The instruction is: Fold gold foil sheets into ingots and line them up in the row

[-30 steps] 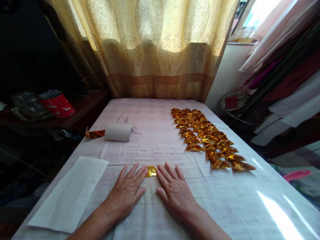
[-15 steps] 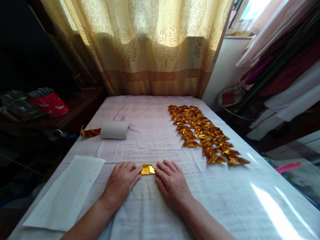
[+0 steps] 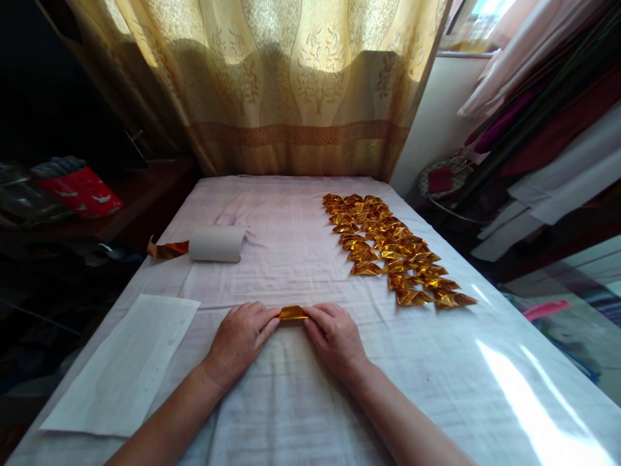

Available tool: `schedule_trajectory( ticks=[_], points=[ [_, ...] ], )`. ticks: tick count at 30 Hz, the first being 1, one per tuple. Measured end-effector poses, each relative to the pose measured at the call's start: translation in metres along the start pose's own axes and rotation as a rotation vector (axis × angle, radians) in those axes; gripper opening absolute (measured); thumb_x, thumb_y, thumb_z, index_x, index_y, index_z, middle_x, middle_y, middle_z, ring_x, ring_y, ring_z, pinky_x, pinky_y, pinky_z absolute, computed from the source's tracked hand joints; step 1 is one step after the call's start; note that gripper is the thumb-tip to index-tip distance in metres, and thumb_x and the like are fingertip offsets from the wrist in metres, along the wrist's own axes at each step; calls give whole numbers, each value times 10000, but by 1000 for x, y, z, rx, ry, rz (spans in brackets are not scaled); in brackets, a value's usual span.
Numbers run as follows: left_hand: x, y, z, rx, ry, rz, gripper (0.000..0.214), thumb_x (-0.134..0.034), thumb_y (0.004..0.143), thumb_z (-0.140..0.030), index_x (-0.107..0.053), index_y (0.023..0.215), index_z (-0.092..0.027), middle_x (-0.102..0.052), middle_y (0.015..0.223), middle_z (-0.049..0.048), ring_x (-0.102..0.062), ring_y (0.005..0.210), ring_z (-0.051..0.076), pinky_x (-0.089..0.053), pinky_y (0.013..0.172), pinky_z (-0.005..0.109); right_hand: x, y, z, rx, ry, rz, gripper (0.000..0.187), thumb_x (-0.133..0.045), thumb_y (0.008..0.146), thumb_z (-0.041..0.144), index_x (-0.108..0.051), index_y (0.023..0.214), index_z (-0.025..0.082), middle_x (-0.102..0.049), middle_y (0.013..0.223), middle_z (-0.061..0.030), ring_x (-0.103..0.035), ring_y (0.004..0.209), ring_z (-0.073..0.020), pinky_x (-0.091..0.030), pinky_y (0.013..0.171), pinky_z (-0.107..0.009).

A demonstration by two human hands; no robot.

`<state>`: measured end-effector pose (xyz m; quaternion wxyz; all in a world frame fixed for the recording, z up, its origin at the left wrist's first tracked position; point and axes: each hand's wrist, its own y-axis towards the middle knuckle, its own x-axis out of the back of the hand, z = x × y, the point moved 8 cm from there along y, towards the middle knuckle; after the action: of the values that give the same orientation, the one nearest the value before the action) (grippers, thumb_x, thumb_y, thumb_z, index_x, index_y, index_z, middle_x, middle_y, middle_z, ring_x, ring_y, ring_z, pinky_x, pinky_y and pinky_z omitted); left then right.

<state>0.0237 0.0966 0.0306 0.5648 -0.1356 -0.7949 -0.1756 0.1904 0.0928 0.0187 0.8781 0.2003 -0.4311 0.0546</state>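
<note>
A small folded piece of gold foil paper (image 3: 292,314) is held between my hands near the middle of the table. My left hand (image 3: 242,335) pinches its left end between thumb and fingers. At the right end, my right hand (image 3: 336,338) grips it the same way. The ends under my fingertips are hidden. Beyond my right hand, several folded gold foil pieces (image 3: 388,239), pointed at their ends, lie in rows.
A pale cloth covers the table (image 3: 281,401). On its left are a white sheet of paper (image 3: 121,369) and a grey-white roll (image 3: 217,244) with a strip of orange foil (image 3: 168,250) at its left end. A red patterned container (image 3: 80,191) stands on a dark side surface.
The foil now shows a narrower, darker face, tilted between my hands. My right fingers, spread before, have closed on its end. The whole view has shifted slightly.
</note>
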Motion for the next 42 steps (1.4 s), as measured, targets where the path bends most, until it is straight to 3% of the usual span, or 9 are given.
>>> schedule_trajectory(
  ticks=[6,10,14,20,30,36,42],
  points=[
    [7,25,11,118,-289,-66,251,-550,918,-331,-749,1047,-250,-722,907,26,-654,851,178,-492,745,274,8,23,-21,-181,178,-14,221,-567,900,251,-770,987,241,-749,915,-43,-689,820,-173,-505,735,-257],
    [-6,51,36,311,-517,-105,237,-606,828,-332,-775,961,-233,-764,928,21,-686,816,182,-524,717,271,5,50,-35,-337,225,53,213,-577,878,275,-787,913,265,-777,886,-10,-706,796,-179,-505,705,-253],
    [-15,64,47,363,-513,-180,283,-581,819,-317,-770,994,-199,-773,926,41,-685,738,177,-544,685,282,-1,65,-41,-377,214,16,190,-609,846,282,-790,901,270,-779,859,-5,-705,786,-187,-503,689,-251],
    [-12,60,43,359,-466,-280,297,-557,821,-309,-767,1009,-216,-759,949,36,-676,774,170,-546,726,283,-3,61,-43,-313,196,-113,204,-593,879,283,-789,937,279,-785,912,-20,-718,801,-184,-523,740,-263],
    [-7,59,39,377,-367,-336,210,-580,817,-333,-762,857,-236,-751,867,23,-686,784,190,-532,757,292,-6,63,-41,-247,209,-142,186,-608,865,251,-786,917,256,-780,861,-26,-713,765,-179,-524,715,-263],
    [-6,57,39,365,-364,-356,217,-576,837,-360,-755,853,-239,-755,864,16,-688,777,183,-532,731,273,-2,63,-43,-252,181,-139,259,-645,803,223,-766,1032,226,-773,913,-44,-684,705,-160,-530,707,-261],
    [-9,54,41,361,-364,-367,234,-575,851,-371,-762,908,-241,-765,910,19,-705,827,186,-540,759,273,0,61,-44,-305,117,-153,169,-619,855,258,-782,900,243,-777,868,-33,-697,732,-179,-522,725,-280]
  ],
)
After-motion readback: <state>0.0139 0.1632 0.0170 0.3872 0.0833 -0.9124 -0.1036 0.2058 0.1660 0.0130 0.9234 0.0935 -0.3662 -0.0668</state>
